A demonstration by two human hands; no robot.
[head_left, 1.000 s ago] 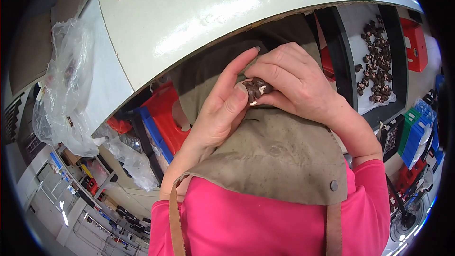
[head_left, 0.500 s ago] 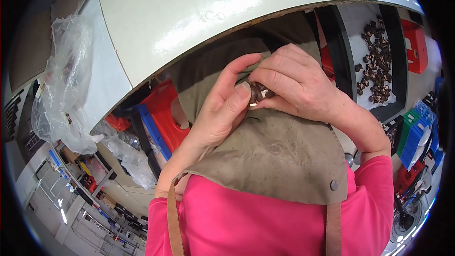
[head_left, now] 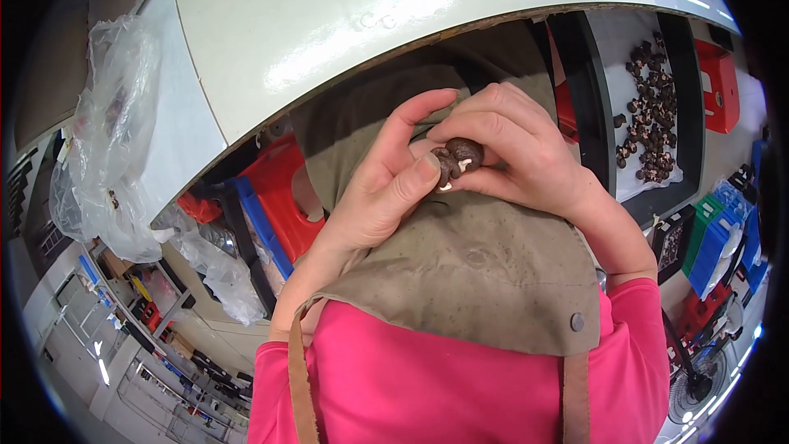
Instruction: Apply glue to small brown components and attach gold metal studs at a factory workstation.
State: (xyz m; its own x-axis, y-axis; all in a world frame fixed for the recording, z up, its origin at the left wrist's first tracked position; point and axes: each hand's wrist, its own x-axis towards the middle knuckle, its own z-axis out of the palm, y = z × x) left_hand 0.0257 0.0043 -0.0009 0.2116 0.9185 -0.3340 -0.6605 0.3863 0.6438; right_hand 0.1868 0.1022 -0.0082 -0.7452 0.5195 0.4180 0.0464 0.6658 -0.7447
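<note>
A small dark brown figurine (head_left: 466, 151) with rounded lumps and cream patches is held between my two hands, above the lap of the olive-brown apron (head_left: 485, 255). My left hand (head_left: 385, 189) grips its left end, with the thumb pressed on it and the index finger curved up behind. From the other side my right hand (head_left: 526, 148) is closed around it, its thumb underneath and its fingers bent over the top. Parts of the figurine are hidden behind the fingers.
Right of me, a dark tray (head_left: 606, 107) with a white lining holds several similar brown pieces (head_left: 653, 107). The white table (head_left: 271, 33) curves ahead. Clear plastic bags (head_left: 115, 140) hang at its left, near a red stool (head_left: 288, 205). Blue and green bins (head_left: 715, 238) stand farther right.
The fingers of my right hand have lifted and shifted on the figurine, so a larger round brown part of it now shows. My left hand keeps its grip in nearly the same place.
</note>
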